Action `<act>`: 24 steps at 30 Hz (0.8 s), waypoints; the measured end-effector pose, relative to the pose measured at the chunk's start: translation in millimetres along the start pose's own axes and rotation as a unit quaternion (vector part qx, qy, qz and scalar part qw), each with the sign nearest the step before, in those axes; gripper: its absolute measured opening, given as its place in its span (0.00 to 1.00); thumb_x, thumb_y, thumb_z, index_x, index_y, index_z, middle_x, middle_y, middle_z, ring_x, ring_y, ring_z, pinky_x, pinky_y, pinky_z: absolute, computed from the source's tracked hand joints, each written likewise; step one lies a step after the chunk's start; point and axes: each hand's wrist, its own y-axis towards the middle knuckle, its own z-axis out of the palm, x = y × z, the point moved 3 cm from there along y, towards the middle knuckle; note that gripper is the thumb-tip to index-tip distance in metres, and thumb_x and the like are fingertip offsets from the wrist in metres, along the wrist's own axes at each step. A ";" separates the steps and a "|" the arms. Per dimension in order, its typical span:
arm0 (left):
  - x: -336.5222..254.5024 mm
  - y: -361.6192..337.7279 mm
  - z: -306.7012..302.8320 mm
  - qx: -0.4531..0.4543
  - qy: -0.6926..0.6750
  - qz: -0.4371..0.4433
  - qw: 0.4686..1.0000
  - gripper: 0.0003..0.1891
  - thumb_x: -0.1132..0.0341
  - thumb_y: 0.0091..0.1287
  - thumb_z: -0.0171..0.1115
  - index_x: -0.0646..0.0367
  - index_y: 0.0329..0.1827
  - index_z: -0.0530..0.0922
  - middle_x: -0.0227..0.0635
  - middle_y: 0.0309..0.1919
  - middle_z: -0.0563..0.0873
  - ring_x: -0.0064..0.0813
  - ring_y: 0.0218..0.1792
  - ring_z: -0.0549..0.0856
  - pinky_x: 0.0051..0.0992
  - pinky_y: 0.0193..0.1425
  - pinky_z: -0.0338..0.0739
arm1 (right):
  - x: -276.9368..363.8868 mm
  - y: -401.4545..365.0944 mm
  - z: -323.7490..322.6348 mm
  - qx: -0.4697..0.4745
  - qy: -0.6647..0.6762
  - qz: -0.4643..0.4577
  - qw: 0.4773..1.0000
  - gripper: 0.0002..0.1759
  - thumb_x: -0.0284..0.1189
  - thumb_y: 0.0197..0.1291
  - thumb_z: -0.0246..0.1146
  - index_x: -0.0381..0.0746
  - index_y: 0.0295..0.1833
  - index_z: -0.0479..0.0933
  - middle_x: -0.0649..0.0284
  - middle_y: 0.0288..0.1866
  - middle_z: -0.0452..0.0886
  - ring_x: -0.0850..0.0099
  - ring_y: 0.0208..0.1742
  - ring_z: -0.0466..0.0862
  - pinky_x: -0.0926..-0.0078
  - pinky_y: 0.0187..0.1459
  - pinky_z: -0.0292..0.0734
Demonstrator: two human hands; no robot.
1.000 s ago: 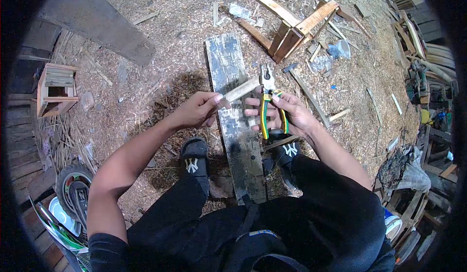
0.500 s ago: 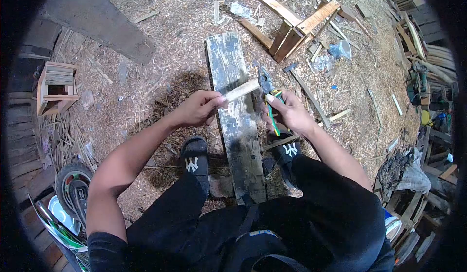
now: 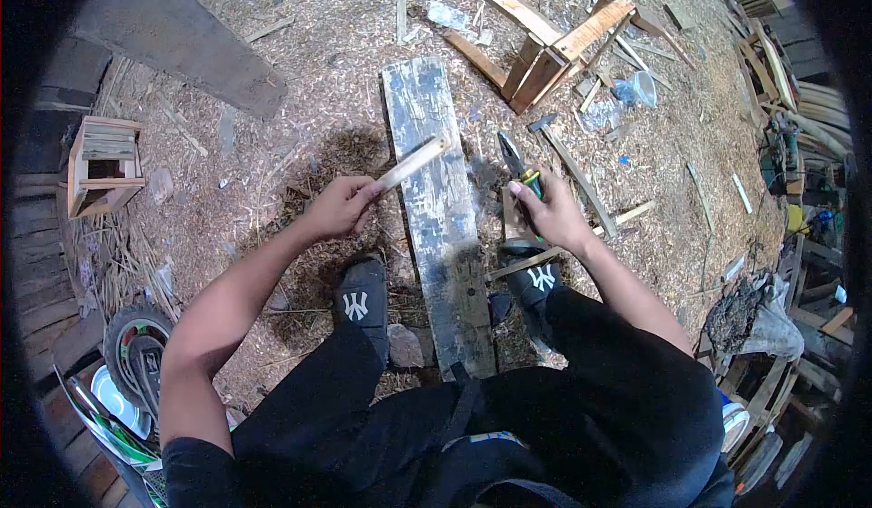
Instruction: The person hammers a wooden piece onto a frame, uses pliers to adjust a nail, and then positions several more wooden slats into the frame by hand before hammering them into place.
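My left hand (image 3: 345,206) is closed around one end of a short pale wooden strip (image 3: 413,162). The strip's far end, with a small dark spot, reaches over a weathered plank (image 3: 434,201) with peeling paint. To the right of the plank, my right hand (image 3: 552,208) grips a pair of pliers (image 3: 512,156) by its green and yellow handles. The pliers' dark jaws point up and away, apart from the strip. Beyond the right hand, a hammer (image 3: 574,170) lies on the ground.
Wood chips cover the ground (image 3: 309,81). A wooden frame (image 3: 545,58) lies at the far right, with a clear plastic bag (image 3: 636,90) beside it. On the left stand a small wooden box frame (image 3: 107,164), a wheel (image 3: 143,353) and a wide grey board (image 3: 173,35).
The pliers have come away from the strip's end and moved slightly right. My left hand has drawn the strip to the left and tilted it more steeply.
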 end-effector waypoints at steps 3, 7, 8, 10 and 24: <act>-0.2 -2.6 4.2 0.026 0.011 0.022 0.999 0.20 0.53 0.84 0.48 0.60 0.39 0.75 0.25 0.17 0.75 0.18 0.17 0.77 0.24 0.23 0.70 | 0.3 2.0 -1.7 0.003 0.008 0.045 0.999 0.21 0.30 0.73 0.65 0.29 0.64 0.72 0.61 0.39 0.83 0.77 0.32 0.83 0.75 0.33 0.80; -5.0 3.3 5.2 0.022 -0.011 0.017 1.000 0.20 0.53 0.84 0.48 0.61 0.39 0.75 0.25 0.17 0.75 0.18 0.17 0.77 0.24 0.24 0.70 | -39.6 22.2 -5.7 0.026 -0.014 0.041 0.999 0.18 0.29 0.73 0.64 0.28 0.60 0.73 0.55 0.45 0.85 0.72 0.37 0.88 0.73 0.36 0.86; -6.4 5.0 4.9 0.023 -0.012 0.025 0.999 0.20 0.53 0.84 0.48 0.61 0.39 0.75 0.25 0.18 0.75 0.18 0.17 0.77 0.24 0.24 0.71 | -53.6 28.5 -6.0 0.037 -0.034 0.011 0.999 0.16 0.26 0.75 0.61 0.27 0.60 0.72 0.53 0.46 0.86 0.71 0.34 0.87 0.72 0.35 0.88; -8.2 6.9 4.4 0.024 -0.014 0.033 0.999 0.20 0.53 0.84 0.48 0.61 0.39 0.76 0.26 0.18 0.75 0.18 0.17 0.77 0.24 0.24 0.71 | -19.8 14.2 -1.3 0.044 0.080 0.070 0.993 0.17 0.26 0.75 0.60 0.28 0.62 0.70 0.51 0.49 0.86 0.67 0.41 0.89 0.69 0.39 0.89; -3.1 8.9 1.5 0.002 0.000 0.021 1.000 0.19 0.54 0.84 0.49 0.63 0.51 0.78 0.23 0.25 0.75 0.15 0.22 0.79 0.22 0.25 0.72 | -58.1 24.3 -19.6 -0.069 0.130 0.113 0.983 0.22 0.21 0.72 0.60 0.27 0.68 0.72 0.50 0.53 0.87 0.69 0.46 0.88 0.72 0.43 0.85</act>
